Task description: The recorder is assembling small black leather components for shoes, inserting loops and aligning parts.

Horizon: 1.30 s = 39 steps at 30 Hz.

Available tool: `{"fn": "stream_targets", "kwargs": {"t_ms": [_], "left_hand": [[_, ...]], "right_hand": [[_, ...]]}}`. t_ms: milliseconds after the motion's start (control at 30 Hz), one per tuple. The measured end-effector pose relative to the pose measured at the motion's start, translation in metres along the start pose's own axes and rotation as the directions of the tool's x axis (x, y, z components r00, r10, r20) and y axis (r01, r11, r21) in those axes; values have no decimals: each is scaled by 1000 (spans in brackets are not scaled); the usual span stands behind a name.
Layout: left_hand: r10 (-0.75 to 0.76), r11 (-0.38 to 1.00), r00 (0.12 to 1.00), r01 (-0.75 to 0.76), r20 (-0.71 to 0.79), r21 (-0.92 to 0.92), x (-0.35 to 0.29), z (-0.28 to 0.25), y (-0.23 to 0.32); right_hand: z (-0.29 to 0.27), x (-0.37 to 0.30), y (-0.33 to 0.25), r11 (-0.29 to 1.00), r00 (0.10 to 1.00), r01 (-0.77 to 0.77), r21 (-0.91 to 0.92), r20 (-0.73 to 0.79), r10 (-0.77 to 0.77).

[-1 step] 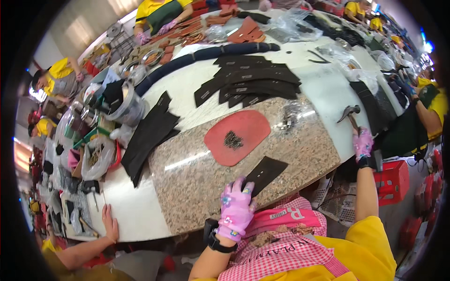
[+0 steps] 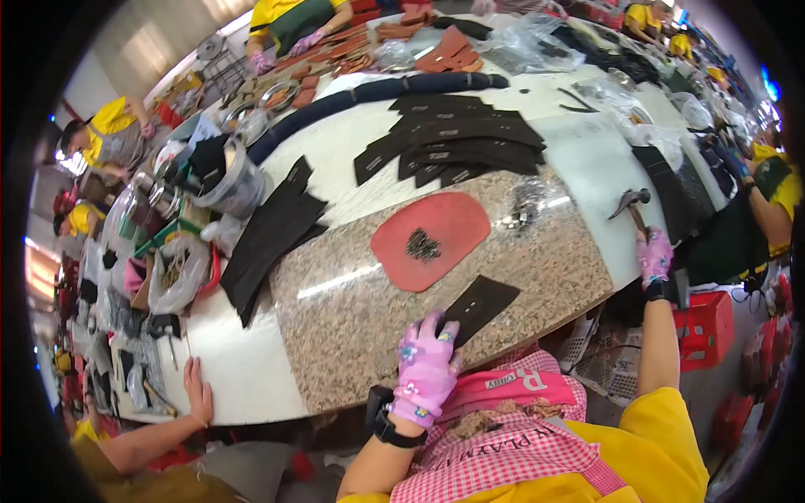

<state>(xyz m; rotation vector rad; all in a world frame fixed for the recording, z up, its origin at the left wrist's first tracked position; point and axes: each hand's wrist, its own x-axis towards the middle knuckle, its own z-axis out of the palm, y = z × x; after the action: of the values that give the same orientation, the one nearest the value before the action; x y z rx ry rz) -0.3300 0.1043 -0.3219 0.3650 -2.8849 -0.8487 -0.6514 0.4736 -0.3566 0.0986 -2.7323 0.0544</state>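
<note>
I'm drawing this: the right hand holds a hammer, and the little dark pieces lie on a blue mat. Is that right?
Not quite: the mat is red, as the head view shows. The right hand holds a hammer, and the little dark pieces lie there.

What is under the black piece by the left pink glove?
The black piece lies on the speckled stone slab, which shows around it. The part right beneath is covered, so I can't tell if anything else is there. The left hand is at one end.
</note>
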Motion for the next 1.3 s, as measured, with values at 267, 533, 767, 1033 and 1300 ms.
{"fn": "stream_targets", "kwargs": {"t_ms": [267, 533, 767, 1033, 1300], "left_hand": [[-40, 997, 999, 39, 13, 70, -3, -3, 2], [-31, 1000, 997, 31, 68, -1, 2, -5, 1], [-48, 999, 996, 48, 72, -1, 1, -4, 0], [-47, 998, 995, 50, 93, -28, 4, -9, -5], [-38, 999, 995, 41, 94, -29, 2, -5, -6]], "right_hand": [[-96, -85, -124, 597, 813, -391, 701, 567, -133], [-112, -150, -165, 544, 648, 403, 736, 191, -737], [-124, -147, -169, 620, 637, 384, 684, 290, -715], [-114, -146, -167, 499, 637, 479, 722, 105, -763], [-100, -149, -157, 514, 567, 559, 651, 152, -809]]}}
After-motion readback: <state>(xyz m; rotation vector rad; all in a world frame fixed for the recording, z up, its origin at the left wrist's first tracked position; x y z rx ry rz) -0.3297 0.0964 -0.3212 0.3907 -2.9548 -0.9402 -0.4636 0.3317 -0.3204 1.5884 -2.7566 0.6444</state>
